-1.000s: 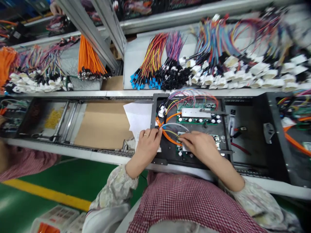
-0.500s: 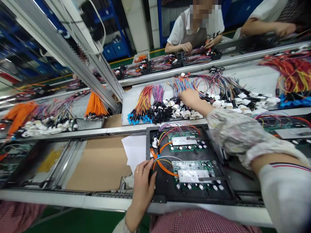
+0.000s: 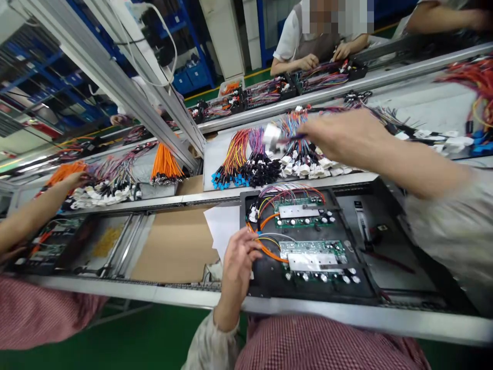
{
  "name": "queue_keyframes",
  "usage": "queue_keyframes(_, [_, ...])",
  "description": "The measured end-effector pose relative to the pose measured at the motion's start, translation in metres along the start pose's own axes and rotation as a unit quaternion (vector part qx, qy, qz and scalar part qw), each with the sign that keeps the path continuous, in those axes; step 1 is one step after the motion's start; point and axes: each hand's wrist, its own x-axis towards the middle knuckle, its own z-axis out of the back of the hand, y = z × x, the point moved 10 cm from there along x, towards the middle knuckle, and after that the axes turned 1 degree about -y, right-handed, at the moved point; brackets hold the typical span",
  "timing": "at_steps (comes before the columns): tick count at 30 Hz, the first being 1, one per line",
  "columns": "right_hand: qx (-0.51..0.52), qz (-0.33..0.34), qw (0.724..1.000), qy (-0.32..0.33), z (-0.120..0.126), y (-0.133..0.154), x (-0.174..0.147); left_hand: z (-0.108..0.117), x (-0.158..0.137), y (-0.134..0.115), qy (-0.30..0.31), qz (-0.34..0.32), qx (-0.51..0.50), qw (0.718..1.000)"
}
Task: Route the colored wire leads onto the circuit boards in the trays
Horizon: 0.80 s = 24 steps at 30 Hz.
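Observation:
My right hand (image 3: 342,136), blurred by motion, is closed on a wire harness with a white connector (image 3: 272,134) at its end. It is in the air above bundles of harnesses with white connectors (image 3: 304,167). My left hand (image 3: 239,257) is at the left edge of a black tray (image 3: 265,280), its fingers loosely bent and apart, beside the orange wires (image 3: 269,249). Two green circuit boards lie in the tray, an upper one (image 3: 283,222) and a lower one (image 3: 311,248), each with a metal plate and wires leading left.
Red-yellow wire bundles (image 3: 236,149) and orange wires (image 3: 165,162) lie on the shelf behind the tray. Cardboard (image 3: 173,246) and white paper (image 3: 225,223) are on the left. Another person's arm (image 3: 42,210) reaches in at far left. A co-worker (image 3: 296,46) sits opposite.
My right hand has lifted from the harness pile, bringing a white-connector harness toward me. My left hand's fingers have loosened from the tray edge. Another person's arm has appeared at far left.

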Motion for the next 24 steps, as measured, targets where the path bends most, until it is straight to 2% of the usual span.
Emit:
queue_keyframes(2, [0.037,0.092,0.993,0.056,-0.001,0.047,-0.057,-0.039,-0.002,0.011,0.086,0.089,-0.125,0.984])
queue_keyframes(3, [0.091,0.134,0.985,0.063,-0.002,0.069,-0.088,-0.056,-0.006,0.017,0.122,0.124,-0.153,0.973])
queue_keyframes(4, [0.146,0.149,0.977,0.052,-0.002,0.083,-0.116,-0.069,-0.012,0.024,0.146,0.160,-0.161,0.963])
queue_keyframes(7, [0.229,0.079,0.970,-0.005,-0.012,0.086,-0.180,-0.079,-0.029,0.048,0.153,0.240,-0.137,0.949])
queue_keyframes(9, [0.288,0.012,0.958,-0.008,-0.026,0.078,-0.208,-0.075,-0.037,0.057,0.150,0.260,-0.134,0.945])
queue_keyframes(10, [0.333,-0.026,0.942,-0.001,-0.033,0.073,-0.218,-0.073,-0.039,0.058,0.153,0.260,-0.138,0.943])
queue_keyframes(12, [0.442,-0.113,0.890,0.019,-0.049,0.068,-0.231,-0.071,-0.042,0.057,0.162,0.254,-0.142,0.943])
queue_keyframes(14, [0.542,-0.182,0.818,0.063,-0.068,0.075,-0.236,-0.073,-0.043,0.057,0.182,0.243,-0.120,0.945])
queue_keyframes(17, [0.647,-0.190,0.723,0.150,-0.091,0.110,-0.232,-0.088,-0.041,0.055,0.254,0.190,-0.008,0.948])
queue_keyframes(19, [0.680,-0.189,0.683,0.186,-0.103,0.124,-0.227,-0.088,-0.031,0.052,0.245,0.130,0.100,0.956])
queue_keyframes(21, [0.679,-0.204,0.675,0.205,-0.114,0.124,-0.223,-0.077,-0.020,0.052,0.195,0.107,0.166,0.961])
queue_keyframes(22, [0.667,-0.206,0.684,0.212,-0.117,0.122,-0.222,-0.071,-0.016,0.054,0.174,0.117,0.170,0.963])
queue_keyframes(24, [0.627,-0.186,0.725,0.217,-0.118,0.117,-0.216,-0.063,-0.012,0.058,0.151,0.144,0.150,0.967])
